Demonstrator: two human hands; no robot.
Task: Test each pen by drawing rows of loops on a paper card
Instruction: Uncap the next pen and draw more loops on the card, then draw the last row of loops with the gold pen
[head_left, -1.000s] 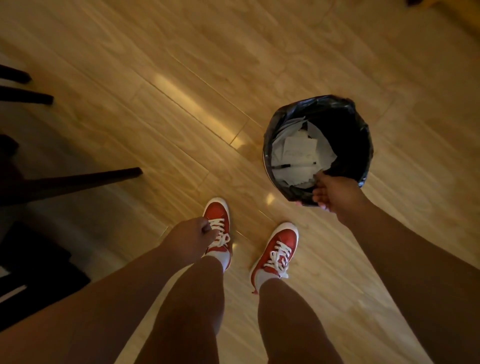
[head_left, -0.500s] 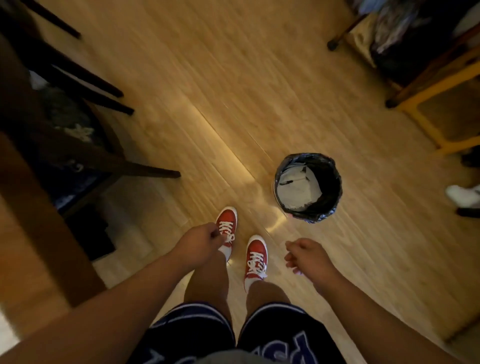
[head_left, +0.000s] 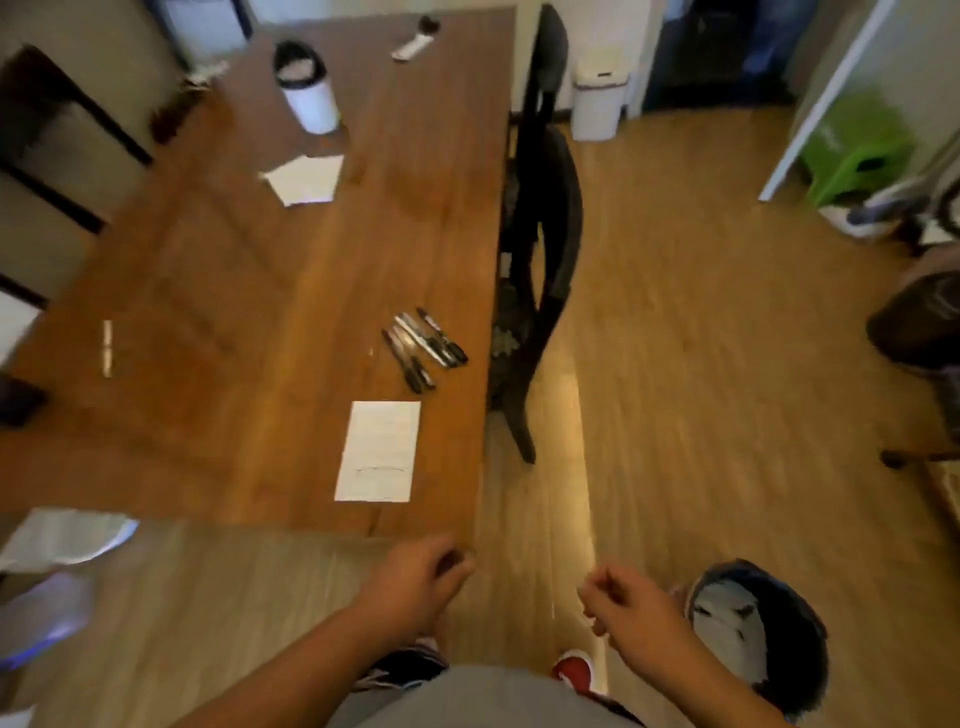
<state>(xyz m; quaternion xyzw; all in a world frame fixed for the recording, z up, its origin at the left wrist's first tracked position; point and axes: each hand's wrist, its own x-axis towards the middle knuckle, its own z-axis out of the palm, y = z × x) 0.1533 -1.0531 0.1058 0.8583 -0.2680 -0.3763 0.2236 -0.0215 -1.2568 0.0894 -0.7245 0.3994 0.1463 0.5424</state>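
Grey shirt (head_left: 467, 699) at bottom centre, plain and blurred. Dark shorts (head_left: 408, 670) show just beyond it, with light stripes at the hem; any print is unreadable. One red shoe (head_left: 574, 670) is visible, low cut, with a pale edge at the toe. Left forearm (head_left: 311, 660) and right forearm (head_left: 691, 675) bare. Left hand (head_left: 421, 577) and right hand (head_left: 631, 608) bare. Motion blur hides finer detail.

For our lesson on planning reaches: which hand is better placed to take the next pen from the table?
Probably the left hand: it is by the table, closer to the pens and card. The right hand is farther out over the floor, beside the bin.
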